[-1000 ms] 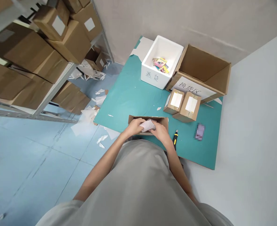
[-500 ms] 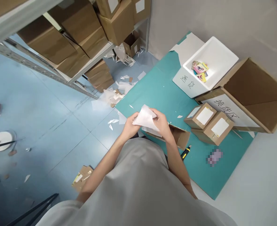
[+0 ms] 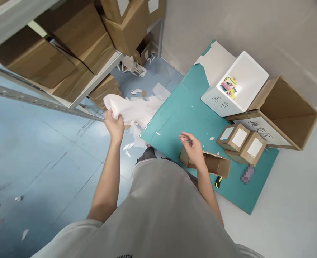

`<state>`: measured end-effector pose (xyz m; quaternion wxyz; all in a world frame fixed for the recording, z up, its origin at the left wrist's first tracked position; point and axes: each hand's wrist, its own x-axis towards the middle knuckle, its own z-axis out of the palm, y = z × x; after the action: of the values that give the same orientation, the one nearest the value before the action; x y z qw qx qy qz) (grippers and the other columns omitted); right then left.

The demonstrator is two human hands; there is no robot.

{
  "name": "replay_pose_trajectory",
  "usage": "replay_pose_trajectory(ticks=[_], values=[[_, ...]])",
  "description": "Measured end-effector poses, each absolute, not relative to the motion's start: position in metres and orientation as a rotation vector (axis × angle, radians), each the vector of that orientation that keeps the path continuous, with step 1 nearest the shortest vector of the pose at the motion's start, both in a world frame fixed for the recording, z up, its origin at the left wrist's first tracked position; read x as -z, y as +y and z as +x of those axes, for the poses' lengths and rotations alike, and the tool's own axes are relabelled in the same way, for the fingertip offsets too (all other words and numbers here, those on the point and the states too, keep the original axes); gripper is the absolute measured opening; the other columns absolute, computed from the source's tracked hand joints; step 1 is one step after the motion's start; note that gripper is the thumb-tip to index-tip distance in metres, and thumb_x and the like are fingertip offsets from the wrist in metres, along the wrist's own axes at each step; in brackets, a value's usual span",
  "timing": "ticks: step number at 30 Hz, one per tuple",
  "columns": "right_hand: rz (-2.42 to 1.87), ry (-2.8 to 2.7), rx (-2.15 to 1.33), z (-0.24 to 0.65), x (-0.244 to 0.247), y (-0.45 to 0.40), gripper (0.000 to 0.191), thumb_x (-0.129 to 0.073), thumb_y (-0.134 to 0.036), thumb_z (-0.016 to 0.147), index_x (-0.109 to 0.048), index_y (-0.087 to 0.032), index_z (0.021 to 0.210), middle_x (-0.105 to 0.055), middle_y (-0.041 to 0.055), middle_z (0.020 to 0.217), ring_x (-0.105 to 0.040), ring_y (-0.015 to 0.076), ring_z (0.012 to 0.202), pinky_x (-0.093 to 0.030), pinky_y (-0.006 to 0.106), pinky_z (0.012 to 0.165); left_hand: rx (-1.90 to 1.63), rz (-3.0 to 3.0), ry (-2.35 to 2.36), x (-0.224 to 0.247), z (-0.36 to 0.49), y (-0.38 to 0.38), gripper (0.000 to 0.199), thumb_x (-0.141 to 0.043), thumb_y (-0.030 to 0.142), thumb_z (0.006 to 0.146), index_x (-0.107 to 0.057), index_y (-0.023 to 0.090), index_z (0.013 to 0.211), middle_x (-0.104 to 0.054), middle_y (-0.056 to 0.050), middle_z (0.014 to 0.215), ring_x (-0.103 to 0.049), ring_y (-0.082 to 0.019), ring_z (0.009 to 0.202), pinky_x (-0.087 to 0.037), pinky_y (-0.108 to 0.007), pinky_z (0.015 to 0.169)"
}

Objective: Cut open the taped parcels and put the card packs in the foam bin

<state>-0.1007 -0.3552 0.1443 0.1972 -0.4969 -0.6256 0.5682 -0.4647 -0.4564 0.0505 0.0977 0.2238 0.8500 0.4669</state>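
Out to the left, past the table's edge, my left hand is closed on one end of a thin white packing sheet. The sheet stretches to the right over the floor litter, and its far end blends with the white scraps below. My right hand hovers above an open cardboard box, fingers loosely stretched and nothing visible in them. That box lies at the table's near edge, its visible inside bare. Just beside it is a black and yellow utility knife.
On the green table stand a white foam box holding colourful packets, a big open carton and two small labelled boxes. A shelf of cartons rises at the left. Paper scraps litter the floor.
Both hands held the white sheet together over the table edge. My left hand has carried it out left, spreading it lengthwise. My right hand has let go and is over the open box.
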Motion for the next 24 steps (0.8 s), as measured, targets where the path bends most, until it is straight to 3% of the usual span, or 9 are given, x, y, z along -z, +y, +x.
replay_pose_trajectory(ticks=[3,6,9,12,14,16,19,21,24], values=[[-1.461,-1.685,-1.546,-0.114,-0.148,-0.364,0.05,-0.069,-0.061,0.097,-0.073,-0.024,0.13,-0.079,0.0133,0.127,-0.074,0.0272,0.116,-0.06,0.044,0.101,-1.3,0.778,2.586,-0.041,-0.514,-0.426,0.051,-0.068,0.005,0.087,-0.059,0.004,0.137,-0.062,-0.013,0.134,-0.054,-0.028,0.134,-0.037,-0.045,0.124],[-1.503,-1.622,-1.544,-0.119,-0.147,-0.373,0.053,-0.073,-0.061,0.095,-0.074,-0.023,0.132,-0.08,0.0135,0.126,-0.075,0.0279,0.117,-0.059,0.046,0.105,-1.325,0.871,2.489,-0.035,-0.546,-0.39,0.061,-0.075,0.014,0.089,-0.055,0.016,0.147,-0.052,-0.014,0.153,-0.045,-0.034,0.149,-0.03,-0.051,0.13],[-1.539,-1.596,-1.505,-0.106,-0.144,-0.38,0.055,-0.076,-0.061,0.092,-0.075,-0.023,0.131,-0.079,0.0137,0.127,-0.075,0.029,0.12,-0.058,0.048,0.109,-1.343,0.94,2.328,-0.027,-0.559,-0.358,0.098,-0.092,0.032,0.078,-0.041,0.022,0.161,-0.025,-0.014,0.176,-0.011,-0.046,0.167,-0.016,-0.062,0.135],[-1.654,-1.528,-1.326,-0.065,-0.141,-0.382,0.053,-0.078,-0.059,0.09,-0.076,-0.022,0.129,-0.08,0.0141,0.127,-0.075,0.0295,0.12,-0.056,0.05,0.113,-1.328,0.98,2.256,-0.017,-0.535,-0.338,0.13,-0.1,0.04,0.068,-0.024,0.011,0.169,0.003,-0.022,0.182,0.014,-0.052,0.166,-0.003,-0.067,0.135],[-1.761,-1.456,-1.112,-0.021,-0.139,-0.382,0.052,-0.076,-0.058,0.09,-0.077,-0.02,0.126,-0.08,0.0152,0.126,-0.075,0.0299,0.121,-0.055,0.051,0.114,-1.306,1.016,2.226,-0.01,-0.495,-0.335,0.125,-0.095,0.04,0.075,-0.02,0.001,0.167,0.008,-0.029,0.18,0.01,-0.049,0.168,-0.001,-0.063,0.136],[-1.878,-1.393,-0.85,0.033,-0.135,-0.382,0.052,-0.073,-0.059,0.09,-0.078,-0.018,0.122,-0.079,0.0176,0.128,-0.074,0.0306,0.121,-0.054,0.051,0.115,-1.199,1.045,2.117,-0.005,-0.439,-0.344,0.109,-0.087,0.037,0.08,-0.027,-0.005,0.161,-0.009,-0.034,0.178,-0.004,-0.044,0.169,-0.007,-0.057,0.138],[-2.097,-1.212,-0.501,0.118,-0.121,-0.389,0.055,-0.071,-0.058,0.085,-0.077,-0.013,0.115,-0.078,0.0227,0.126,-0.073,0.0328,0.121,-0.054,0.053,0.113,-0.761,1.128,1.718,0.0,-0.349,-0.372,0.083,-0.081,0.044,0.082,-0.052,0.004,0.148,-0.051,-0.031,0.161,-0.046,-0.042,0.156,-0.031,-0.054,0.132],[-2.201,-1.031,-0.472,0.163,-0.106,-0.396,0.052,-0.072,-0.057,0.08,-0.075,-0.013,0.106,-0.079,0.0233,0.12,-0.074,0.0324,0.117,-0.055,0.052,0.111,-0.515,1.215,1.412,0.003,-0.297,-0.392,0.069,-0.077,0.049,0.083,-0.061,0.012,0.139,-0.063,-0.026,0.151,-0.059,-0.042,0.145,-0.043,-0.054,0.124],[-2.22,-0.797,-0.798,0.201,-0.071,-0.407,0.041,-0.065,-0.058,0.082,-0.069,-0.019,0.093,-0.08,0.0146,0.102,-0.077,0.0259,0.103,-0.061,0.045,0.1,-0.303,1.298,1.159,0.011,-0.243,-0.411,0.063,-0.079,0.05,0.077,-0.068,0.017,0.13,-0.068,-0.023,0.146,-0.065,-0.043,0.138,-0.051,-0.049,0.115]])
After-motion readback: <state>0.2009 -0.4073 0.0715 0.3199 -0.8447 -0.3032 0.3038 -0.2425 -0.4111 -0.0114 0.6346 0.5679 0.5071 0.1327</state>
